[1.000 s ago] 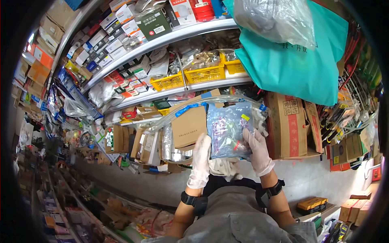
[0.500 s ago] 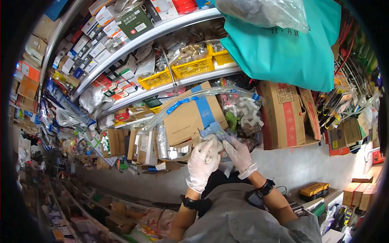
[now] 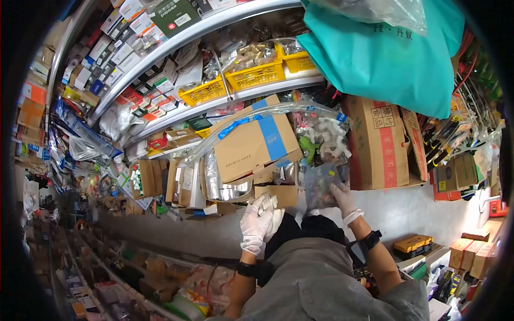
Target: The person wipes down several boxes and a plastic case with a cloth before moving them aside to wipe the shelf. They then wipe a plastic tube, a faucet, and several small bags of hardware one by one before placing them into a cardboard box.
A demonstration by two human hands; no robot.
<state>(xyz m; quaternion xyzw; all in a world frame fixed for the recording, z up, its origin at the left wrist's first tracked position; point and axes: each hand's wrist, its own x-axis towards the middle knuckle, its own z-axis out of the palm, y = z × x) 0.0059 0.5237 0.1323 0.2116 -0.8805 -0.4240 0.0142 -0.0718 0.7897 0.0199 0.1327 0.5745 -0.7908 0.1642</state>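
My left hand [image 3: 256, 227], in a thin white glove, is closed around a crumpled white cloth [image 3: 274, 218]. Its place is just in front of my body, below the cardboard box with a blue stripe [image 3: 251, 144]. Also gloved, my right hand [image 3: 345, 200] grips the right side of a translucent grey packet [image 3: 320, 187]. Motion blurs the packet, so its contents cannot be made out. Behind it lies a clear bag of white and green plastic fittings [image 3: 326, 142].
A large carton with red tape [image 3: 377, 144] stands to the right, beneath a hanging teal bag [image 3: 385, 64]. Yellow baskets [image 3: 257, 76] of metal parts line the shelf ahead. A yellow toolbox [image 3: 413, 244] sits low at the right. Small open boxes [image 3: 152, 177] crowd the left.
My hands have come apart. The right one has carried the grey packet right, while the left has drawn slightly down and left with the white cloth.
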